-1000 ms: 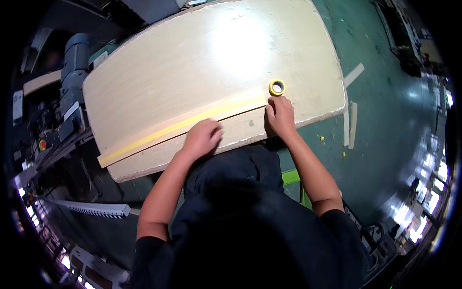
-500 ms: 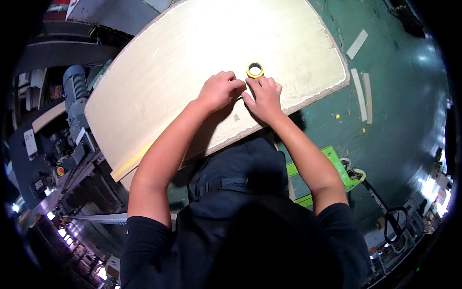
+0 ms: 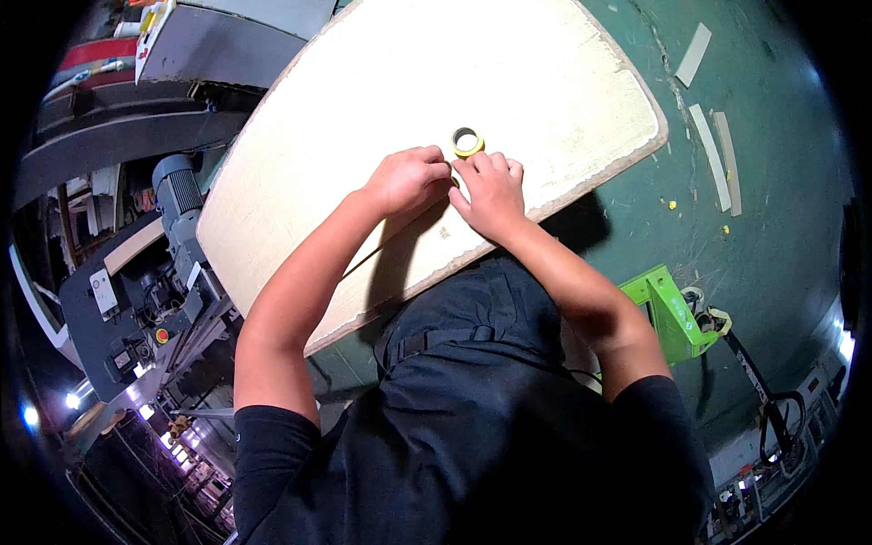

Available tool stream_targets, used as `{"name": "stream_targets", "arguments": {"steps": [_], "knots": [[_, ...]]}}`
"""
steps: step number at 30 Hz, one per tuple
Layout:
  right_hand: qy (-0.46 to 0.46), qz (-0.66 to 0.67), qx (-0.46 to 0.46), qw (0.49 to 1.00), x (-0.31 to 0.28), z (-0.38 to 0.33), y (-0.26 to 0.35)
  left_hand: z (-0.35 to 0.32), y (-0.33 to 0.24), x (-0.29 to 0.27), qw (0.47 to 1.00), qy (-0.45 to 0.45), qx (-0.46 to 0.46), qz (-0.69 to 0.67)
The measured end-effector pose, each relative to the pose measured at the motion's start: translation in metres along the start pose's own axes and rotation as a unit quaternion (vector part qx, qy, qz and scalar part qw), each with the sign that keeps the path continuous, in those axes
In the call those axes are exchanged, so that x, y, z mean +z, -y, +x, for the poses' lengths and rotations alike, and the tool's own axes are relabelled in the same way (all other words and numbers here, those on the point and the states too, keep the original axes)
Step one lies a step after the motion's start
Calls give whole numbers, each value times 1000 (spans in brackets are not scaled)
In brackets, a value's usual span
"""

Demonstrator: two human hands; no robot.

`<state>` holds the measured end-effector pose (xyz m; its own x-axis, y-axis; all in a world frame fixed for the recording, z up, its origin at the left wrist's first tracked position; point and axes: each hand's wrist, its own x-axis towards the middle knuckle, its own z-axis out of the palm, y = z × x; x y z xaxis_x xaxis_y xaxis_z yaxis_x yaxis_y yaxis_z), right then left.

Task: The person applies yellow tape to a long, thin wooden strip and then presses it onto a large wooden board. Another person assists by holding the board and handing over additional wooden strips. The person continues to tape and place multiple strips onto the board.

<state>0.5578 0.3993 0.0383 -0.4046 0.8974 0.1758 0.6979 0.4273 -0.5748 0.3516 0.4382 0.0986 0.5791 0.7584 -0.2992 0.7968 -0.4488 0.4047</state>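
A large pale board (image 3: 300, 182) with rounded corners and a rough edge lies in front of me. On it rests a yellow tape roll (image 3: 478, 153) with a dark inner ring. My left hand (image 3: 413, 180) is closed just left of the roll, its fingers bent into a pinch. Whatever lies in that pinch is hidden. My right hand (image 3: 493, 193) rests on the board with its thumb spread away from the bent fingers. Its fingertips reach the roll's near rim. The two hands almost meet, and a thin dark gap shows between them.
A grey motor (image 3: 178, 186) and machine parts stand left of the board. On the green floor at right lie pale strips (image 3: 710, 159) and small yellow scraps (image 3: 672, 205). A green pallet jack (image 3: 672, 313) with a dark handle stands behind my right arm.
My view has turned slightly, so the board appears shifted and rotated. A yellow strip seen earlier along the board's lower left is out of sight. Both hands stay near the roll.
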Motion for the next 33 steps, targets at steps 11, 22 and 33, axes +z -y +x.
{"name": "stream_targets", "arguments": {"steps": [11, 22, 33], "knots": [[4, -16, -3, 1000, -2, -2, 0, -15, 7, 23, 988, -112, -95, -43], [2, 4, 2, 1000, 0, -3, -2, -19, -5, 24, 994, -98, -40, -15], [-16, -12, -3, 1000, 0, -3, -2, -15, 5, 20, 998, -64, 3, 16]]}}
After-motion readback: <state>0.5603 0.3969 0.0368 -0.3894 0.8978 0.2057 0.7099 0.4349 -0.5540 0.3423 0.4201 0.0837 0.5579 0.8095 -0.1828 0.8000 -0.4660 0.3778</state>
